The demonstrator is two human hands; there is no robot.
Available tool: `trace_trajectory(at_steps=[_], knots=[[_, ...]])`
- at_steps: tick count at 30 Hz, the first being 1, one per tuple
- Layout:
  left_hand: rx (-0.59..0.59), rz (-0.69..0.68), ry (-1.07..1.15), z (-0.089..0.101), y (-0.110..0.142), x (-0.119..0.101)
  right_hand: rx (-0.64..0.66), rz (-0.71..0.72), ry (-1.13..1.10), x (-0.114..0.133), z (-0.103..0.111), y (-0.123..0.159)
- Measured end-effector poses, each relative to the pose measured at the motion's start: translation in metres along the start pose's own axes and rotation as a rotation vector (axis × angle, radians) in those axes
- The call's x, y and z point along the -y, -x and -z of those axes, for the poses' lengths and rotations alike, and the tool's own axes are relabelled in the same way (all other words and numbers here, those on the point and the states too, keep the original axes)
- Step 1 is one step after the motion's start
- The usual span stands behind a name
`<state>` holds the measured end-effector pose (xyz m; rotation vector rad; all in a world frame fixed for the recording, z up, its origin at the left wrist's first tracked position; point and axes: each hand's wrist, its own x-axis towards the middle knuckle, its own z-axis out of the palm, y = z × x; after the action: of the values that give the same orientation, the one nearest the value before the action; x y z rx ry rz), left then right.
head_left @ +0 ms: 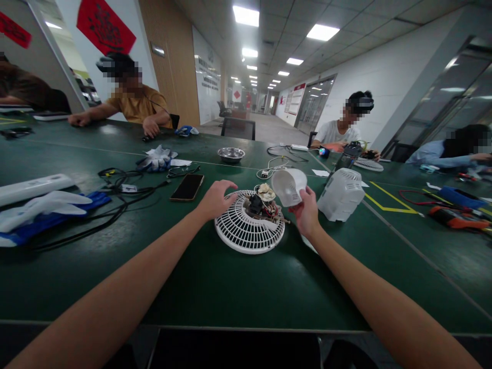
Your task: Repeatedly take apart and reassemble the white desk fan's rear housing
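A white round fan grille [249, 237] lies on the green table in front of me, with a motor and wiring [261, 206] exposed on top of it. My left hand [218, 199] is at the grille's left edge, thumb and fingers apart, holding nothing. In my right hand [306, 211] is a white cup-shaped plastic motor cover [288, 185], raised above the grille's right side and tilted with its opening facing left. Just right of that hand stands a white plastic housing [341, 195] with slots. A pale flat part beneath my right wrist is mostly hidden.
A phone [187, 187] lies left of the grille, beside black cables [125, 197]. Gloves [49, 210] and a white power strip [34, 188] are farther left. A metal bowl [231, 155] stands behind. At right lies an orange-black meter [457, 218]. Other people sit across the table.
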<state>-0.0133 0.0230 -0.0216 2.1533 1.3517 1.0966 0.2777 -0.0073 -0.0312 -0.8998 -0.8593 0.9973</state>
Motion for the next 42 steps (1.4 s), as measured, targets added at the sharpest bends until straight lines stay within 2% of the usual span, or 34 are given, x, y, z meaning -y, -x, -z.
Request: trace_trajectory(at_steps=[3, 6, 10, 14, 16, 21, 26, 42], knots=[[0.125, -0.086, 0.142, 0.0, 0.006, -0.02, 0.046, 0.236, 0.091, 0.01, -0.006, 0.011], [0.172, -0.132, 0.205, -0.002, 0.012, -0.029, 0.186, 0.309, 0.196, 0.017, -0.015, 0.027], [0.169, -0.189, 0.211, -0.001, 0.014, -0.03, 0.342, 0.36, 0.403, 0.017, -0.022, 0.04], [0.187, -0.221, 0.177, 0.0, 0.013, -0.027, 0.436, 0.495, 0.68, 0.014, -0.019, 0.038], [0.202, -0.237, 0.147, 0.0, 0.012, -0.025, 0.467, 0.546, 0.748, 0.012, -0.015, 0.034], [0.246, -0.275, -0.026, 0.0, 0.011, -0.022, 0.542, 0.56, 0.79, 0.01, -0.009, 0.028], [0.257, -0.323, -0.106, 0.002, 0.007, -0.024, 0.611, 0.529, 0.806, 0.017, -0.008, 0.029], [0.315, -0.303, -0.091, 0.002, 0.006, -0.023, 0.677, 0.484, 0.832, 0.022, -0.006, 0.028]])
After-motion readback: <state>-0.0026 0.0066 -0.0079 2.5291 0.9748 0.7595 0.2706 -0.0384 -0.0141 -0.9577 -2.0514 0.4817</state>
